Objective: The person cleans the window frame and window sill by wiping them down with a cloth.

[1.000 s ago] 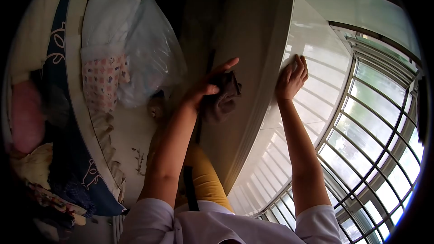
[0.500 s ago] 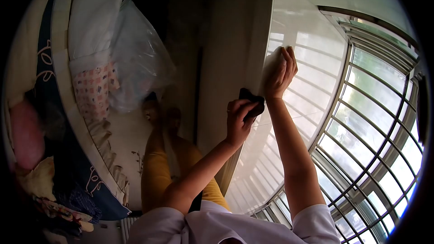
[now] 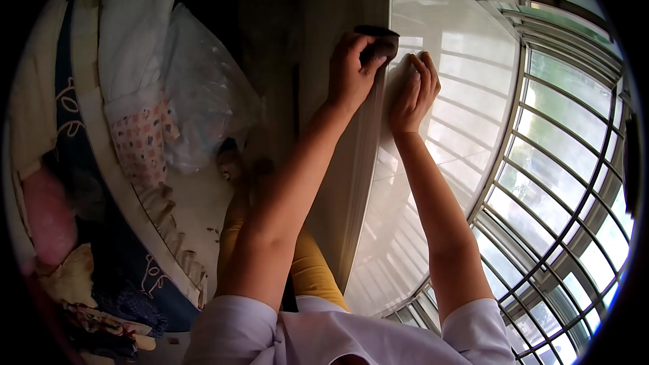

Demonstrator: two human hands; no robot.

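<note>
My left hand (image 3: 348,71) is closed on a dark, soft-looking cloth (image 3: 387,47) at the edge of a glossy white windowsill (image 3: 466,88). The cloth folds over the sill's edge, and part of it is hidden by my fingers. Close by on the right, my right hand (image 3: 412,98) rests on the shiny surface, fingers stretched forward and slightly bent, with nothing seen in it.
A barred window (image 3: 561,135) runs along the right side. To the left stands a bed with a dark blue patterned border (image 3: 101,216), holding a pink item (image 3: 49,216) and bunched fabrics. A clear plastic bag (image 3: 209,88) sits beside white bedding (image 3: 135,34).
My left hand has moved forward along the sill's edge with the cloth, now level with my right hand. My right hand has shifted only slightly, its fingers a little more bent.
</note>
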